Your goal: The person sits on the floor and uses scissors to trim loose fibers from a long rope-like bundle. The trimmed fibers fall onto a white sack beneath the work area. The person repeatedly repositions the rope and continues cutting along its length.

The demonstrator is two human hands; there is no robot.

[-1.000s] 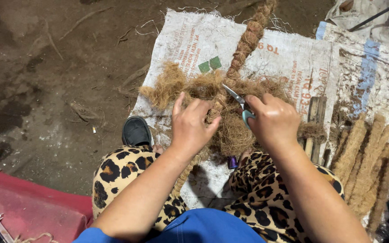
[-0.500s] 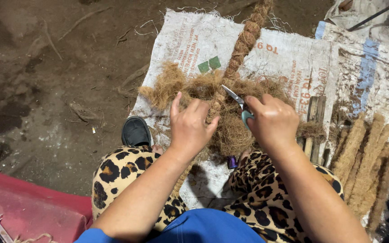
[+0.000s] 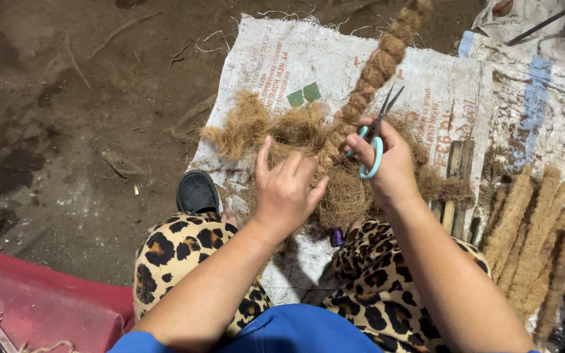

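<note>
A thick braided rope of brown coconut fibre [image 3: 379, 68] runs from the top of the view down to my hands. My right hand [image 3: 390, 167] holds light-blue-handled scissors [image 3: 375, 134], blades pointing up beside the rope, and also pinches the rope's lower part. My left hand [image 3: 287, 189] grips the rope's loose fibre end just left of that. A heap of loose brown fibre [image 3: 282, 131] lies under both hands on a white woven sack [image 3: 276, 59]. My knees in leopard-print cloth [image 3: 178, 252] are below.
Several finished fibre ropes [image 3: 531, 235] lie at the right beside a small wooden piece [image 3: 456, 176]. A black shoe [image 3: 197, 193] rests at the sack's edge. Bare dirt floor [image 3: 67, 131] spreads left; a red mat [image 3: 40, 310] is at lower left.
My right hand has turned the scissors from lying across the rope to pointing upward alongside it. My left hand has loosened a little on the fibre.
</note>
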